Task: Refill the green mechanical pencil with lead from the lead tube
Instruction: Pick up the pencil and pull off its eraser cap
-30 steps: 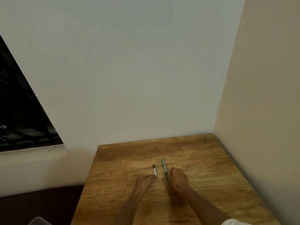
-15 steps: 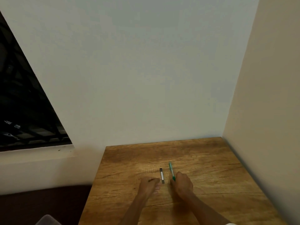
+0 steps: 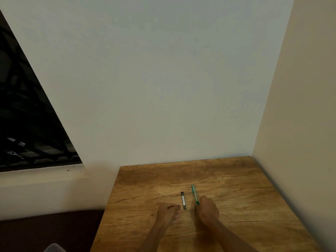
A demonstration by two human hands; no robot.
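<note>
1. We are looking down at a wooden table [image 3: 236, 206] pushed into a corner where a pale wall [image 3: 163, 79] meets a beige one [image 3: 300, 106].
2. We are seeing the green pencil [image 3: 194, 194] lying on the table, its far end angled slightly left and away from us, its near end disappearing under the right hand [image 3: 207, 210].
3. The right hand is sitting knuckles up with its fingers curled over the pencil's near end; we are reading that as a grip on it, though the fingertips themselves are hidden.
4. The lead tube [image 3: 183, 200] is lying flat on the table just left of the pencil, nearly parallel to it and apart from it.
5. The tube is dark with a pale label strip along its middle; any writing on that label is too small for us to read, and we are finding no brand on the pencil either.
6. The left hand [image 3: 169, 212] is resting on the table just beside the tube's near end, fingers loosely curled and pointing toward it; it is holding nothing, and we cannot tell if a fingertip is touching the tube.
7. To the left we are seeing a dark window [image 3: 27, 115] with bars above a pale sill.
</note>
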